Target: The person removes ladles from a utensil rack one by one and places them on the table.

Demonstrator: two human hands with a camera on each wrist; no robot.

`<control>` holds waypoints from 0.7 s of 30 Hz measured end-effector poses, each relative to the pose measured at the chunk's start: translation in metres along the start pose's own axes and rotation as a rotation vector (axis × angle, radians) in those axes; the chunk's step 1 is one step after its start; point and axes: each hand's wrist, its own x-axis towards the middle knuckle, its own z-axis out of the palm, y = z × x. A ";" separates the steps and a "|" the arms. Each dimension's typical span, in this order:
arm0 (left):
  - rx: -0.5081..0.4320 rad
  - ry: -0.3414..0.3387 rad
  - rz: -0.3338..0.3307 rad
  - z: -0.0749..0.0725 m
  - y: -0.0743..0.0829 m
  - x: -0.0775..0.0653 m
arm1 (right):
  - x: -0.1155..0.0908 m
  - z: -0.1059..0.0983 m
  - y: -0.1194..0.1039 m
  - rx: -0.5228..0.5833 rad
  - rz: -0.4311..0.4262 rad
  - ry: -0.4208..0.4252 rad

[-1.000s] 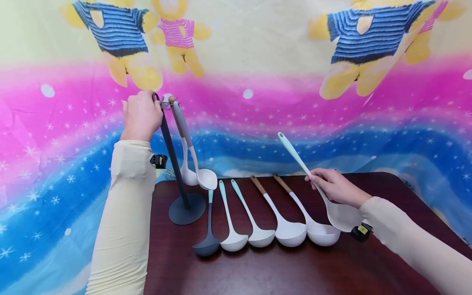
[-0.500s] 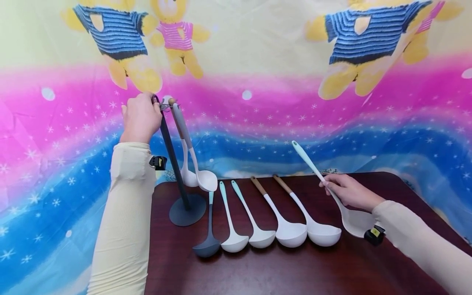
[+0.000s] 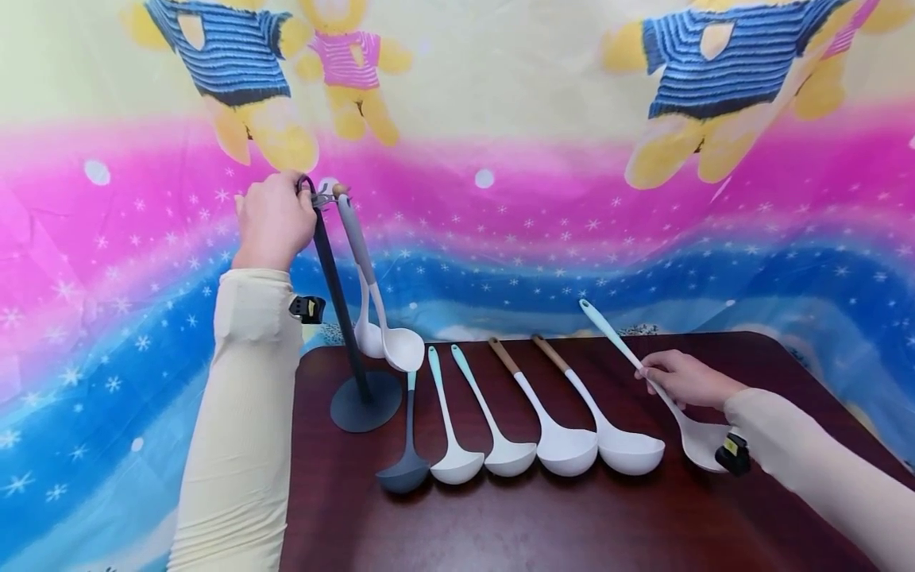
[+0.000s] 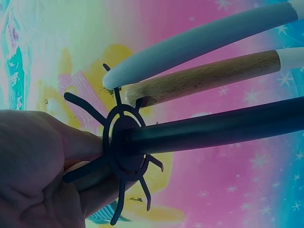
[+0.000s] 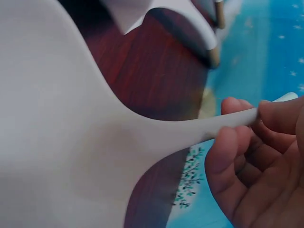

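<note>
My left hand (image 3: 275, 222) holds the top of a black utensil stand (image 3: 334, 298); in the left wrist view its fingers pass behind the ring of hooks (image 4: 109, 137). A grey-handled ladle (image 3: 357, 246) and a wooden-handled ladle (image 4: 213, 76) hang from that ring. Over the table's right side, my right hand (image 3: 689, 379) pinches the shaft of a white ladle (image 3: 704, 443) with a mint handle. This ladle leans, handle up and to the left, bowl low beneath the wrist. Whether its bowl touches the tabletop I cannot tell.
On the dark red table (image 3: 543, 524) lies a row of several ladles: a dark grey ladle (image 3: 405, 469), white ones with mint handles (image 3: 457, 467), and white ones with wooden handles (image 3: 567, 454). A patterned cloth (image 3: 500, 214) hangs behind the table.
My right hand has carried the mint-handled ladle to the right and downward, past the end of the row. The left hand stays on the stand's top.
</note>
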 end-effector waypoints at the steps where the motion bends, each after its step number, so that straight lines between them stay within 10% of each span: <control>1: -0.001 -0.001 -0.003 0.000 0.000 0.000 | 0.001 0.001 0.002 0.002 0.006 -0.013; 21: -0.026 0.021 -0.012 0.002 0.003 -0.002 | 0.025 0.020 0.020 0.050 0.170 -0.163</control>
